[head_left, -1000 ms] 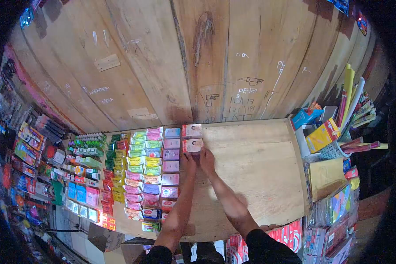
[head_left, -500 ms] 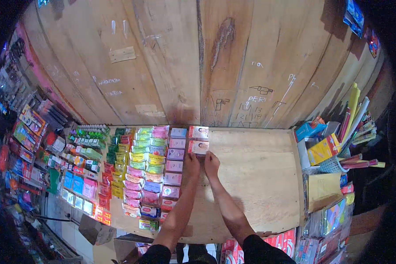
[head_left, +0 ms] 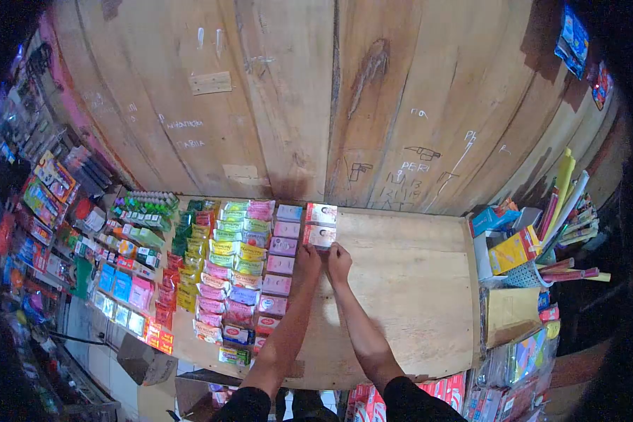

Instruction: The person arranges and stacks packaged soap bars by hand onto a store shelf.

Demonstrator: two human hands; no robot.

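Two small red-and-white boxes lie one behind the other on the wooden shelf [head_left: 401,295], right of the column of pink and lilac boxes [head_left: 281,264]. My left hand [head_left: 308,260] has its fingers closed at the lower left corner of the nearer box [head_left: 319,236]. At that box's lower right corner, my right hand [head_left: 340,261] is closed too, its fingertips against the edge. The farther box [head_left: 321,214] touches the nearer one and stays clear of both hands.
Rows of colourful soap packs [head_left: 221,261] fill the left. On the right stand a blue-white basket [head_left: 522,273] with rolled items and a yellow box [head_left: 515,250], above brown envelopes [head_left: 510,313]. A plank wall [head_left: 295,105] rises behind.
The view has shifted slightly. Both hands remain at the nearer box's lower corners, and the boxes keep their arrangement.
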